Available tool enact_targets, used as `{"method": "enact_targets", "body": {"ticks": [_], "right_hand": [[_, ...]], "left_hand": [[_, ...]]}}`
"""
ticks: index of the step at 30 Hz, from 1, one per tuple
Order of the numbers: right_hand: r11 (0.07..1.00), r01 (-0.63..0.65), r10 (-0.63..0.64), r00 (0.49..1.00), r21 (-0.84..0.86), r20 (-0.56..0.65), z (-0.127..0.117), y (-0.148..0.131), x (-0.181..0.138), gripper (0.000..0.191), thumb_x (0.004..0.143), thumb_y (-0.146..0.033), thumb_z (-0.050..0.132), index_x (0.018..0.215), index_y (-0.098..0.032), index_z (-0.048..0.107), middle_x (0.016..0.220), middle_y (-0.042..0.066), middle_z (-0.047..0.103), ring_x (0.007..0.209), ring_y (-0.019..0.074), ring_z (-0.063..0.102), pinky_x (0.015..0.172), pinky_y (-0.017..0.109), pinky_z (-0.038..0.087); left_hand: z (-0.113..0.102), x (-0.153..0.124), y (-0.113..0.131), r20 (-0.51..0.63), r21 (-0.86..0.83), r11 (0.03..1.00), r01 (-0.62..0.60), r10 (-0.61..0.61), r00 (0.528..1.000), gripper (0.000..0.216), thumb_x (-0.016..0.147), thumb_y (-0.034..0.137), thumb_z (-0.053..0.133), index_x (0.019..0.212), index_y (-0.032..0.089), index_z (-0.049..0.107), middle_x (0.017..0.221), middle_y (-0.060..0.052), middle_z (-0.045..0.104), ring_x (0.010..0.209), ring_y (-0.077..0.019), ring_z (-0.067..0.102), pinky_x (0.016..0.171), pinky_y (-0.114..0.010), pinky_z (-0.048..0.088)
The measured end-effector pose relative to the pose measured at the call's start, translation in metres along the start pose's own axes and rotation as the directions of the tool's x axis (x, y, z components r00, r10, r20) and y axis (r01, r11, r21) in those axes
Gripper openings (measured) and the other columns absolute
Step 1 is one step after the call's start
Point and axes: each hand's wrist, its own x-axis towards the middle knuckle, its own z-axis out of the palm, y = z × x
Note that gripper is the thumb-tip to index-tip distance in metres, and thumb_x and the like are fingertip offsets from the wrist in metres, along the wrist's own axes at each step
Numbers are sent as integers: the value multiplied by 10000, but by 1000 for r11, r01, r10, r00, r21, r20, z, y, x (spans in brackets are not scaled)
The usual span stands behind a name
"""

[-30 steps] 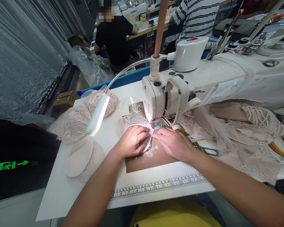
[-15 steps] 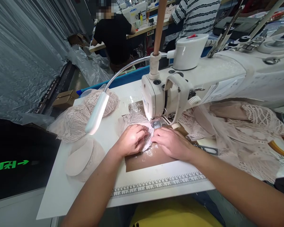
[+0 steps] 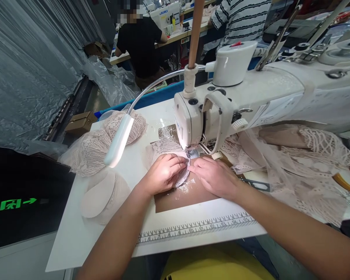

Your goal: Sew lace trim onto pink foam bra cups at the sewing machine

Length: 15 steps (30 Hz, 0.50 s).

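Head view: gripping a sheer, pale-pink, curved-edged lace piece (image 3: 182, 181) in the bare left hand (image 3: 167, 174); touching its edge with the bare right hand (image 3: 214, 175), pinching or merely pressing, cannot tell. Lying between both, nearer the left, stretching away toward the white metal sewing machine (image 3: 188, 121).

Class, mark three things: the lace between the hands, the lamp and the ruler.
Lace (image 3: 183, 179): head view, on its exposed near part.
Lamp (image 3: 119, 140): head view, middle of its white head.
Ruler (image 3: 196, 230): head view, middle of its scale.
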Motion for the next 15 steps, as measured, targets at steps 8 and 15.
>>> {"method": "enact_targets", "body": {"ticks": [8,15], "right_hand": [[998,43,-45,999,-48,-23,-3,-1,-6,314,820,-59,450,1000,-171,680,772,51,573,744,182,459,671,299,320],[996,18,-21,999,-84,-26,-4,-5,-7,297,847,-69,437,982,-170,682,729,45,555,727,183,439,660,306,303]], "left_hand": [[6,-1,2,89,86,996,-27,20,996,330,935,216,406,1206,166,589,1281,-108,592,1034,-231,535,861,-395,453],[4,-1,9,83,95,995,18,-26,996,331,929,249,424,1193,167,607,1262,-100,604,1018,-235,529,865,-401,447]]}}
